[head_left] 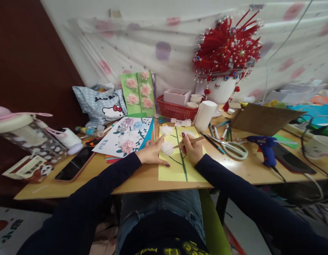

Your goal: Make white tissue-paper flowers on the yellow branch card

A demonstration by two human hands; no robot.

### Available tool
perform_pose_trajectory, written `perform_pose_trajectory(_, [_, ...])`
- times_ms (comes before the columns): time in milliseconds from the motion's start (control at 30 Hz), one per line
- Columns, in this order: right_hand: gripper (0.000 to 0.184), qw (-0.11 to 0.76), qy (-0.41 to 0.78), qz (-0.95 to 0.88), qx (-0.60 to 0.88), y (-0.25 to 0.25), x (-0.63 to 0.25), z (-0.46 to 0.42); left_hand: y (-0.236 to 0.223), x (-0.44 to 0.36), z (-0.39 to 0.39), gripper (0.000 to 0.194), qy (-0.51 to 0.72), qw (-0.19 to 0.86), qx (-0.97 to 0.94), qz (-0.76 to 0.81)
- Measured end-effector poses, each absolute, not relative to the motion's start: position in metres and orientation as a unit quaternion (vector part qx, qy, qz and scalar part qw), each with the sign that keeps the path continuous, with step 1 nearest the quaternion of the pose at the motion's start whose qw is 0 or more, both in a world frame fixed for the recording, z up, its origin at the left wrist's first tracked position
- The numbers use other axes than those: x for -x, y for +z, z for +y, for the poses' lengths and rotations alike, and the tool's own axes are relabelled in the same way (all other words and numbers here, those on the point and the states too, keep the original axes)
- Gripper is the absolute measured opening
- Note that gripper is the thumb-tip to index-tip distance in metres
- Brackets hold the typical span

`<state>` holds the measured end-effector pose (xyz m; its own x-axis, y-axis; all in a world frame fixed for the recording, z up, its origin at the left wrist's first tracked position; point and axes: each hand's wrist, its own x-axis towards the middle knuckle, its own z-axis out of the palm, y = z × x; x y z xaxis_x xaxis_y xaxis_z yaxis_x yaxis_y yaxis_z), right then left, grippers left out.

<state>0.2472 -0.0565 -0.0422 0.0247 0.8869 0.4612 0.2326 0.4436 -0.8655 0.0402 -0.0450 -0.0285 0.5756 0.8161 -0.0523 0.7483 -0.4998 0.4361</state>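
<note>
A yellow paper sheet (pixel 177 170) with a green stem lies at the table's front edge. White fluffy paper flowers (pixel 167 148) sit on it. My left hand (pixel 153 153) lies flat on the sheet's left edge, fingers spread, touching the lowest white flower. My right hand (pixel 192 148) is closed around a thin wooden stick (pixel 189 142), whose tip points at that flower.
Left of the sheet lie a flower picture (pixel 126 136), a phone (pixel 74 164) and a bottle (pixel 28 136). Right of it lie scissors (pixel 231 148), pens, a blue glue gun (pixel 265 148) and cardboard (pixel 262 118). Behind stand a paper roll (pixel 205 115), a red basket (pixel 176 109) and a red headdress (pixel 227 49).
</note>
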Motion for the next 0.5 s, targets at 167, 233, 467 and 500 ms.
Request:
perform_pose_trajectory(167, [0.052,0.597,0.307,-0.602,0.432,-0.038,-0.246,-0.059,-0.027,-0.042,-0.051,0.126,0.074,0.215,-0.861,0.454])
perform_pose_trajectory(233, [0.051,0.605,0.296,-0.603,0.427,-0.037,-0.246,-0.059,-0.021,-0.041,-0.055,0.123,0.07,0.217,-0.865,0.448])
perform_pose_trajectory(467, [0.053,0.623,0.281,-0.596,0.421,-0.031,-0.247,-0.06,0.034,0.026,-0.033,0.035,0.203,0.124,-0.842,0.483])
perform_pose_trajectory(500, [0.053,0.621,0.28,-0.6,0.419,-0.03,-0.247,-0.06,0.042,0.043,-0.024,0.03,0.226,0.105,-0.828,0.502])
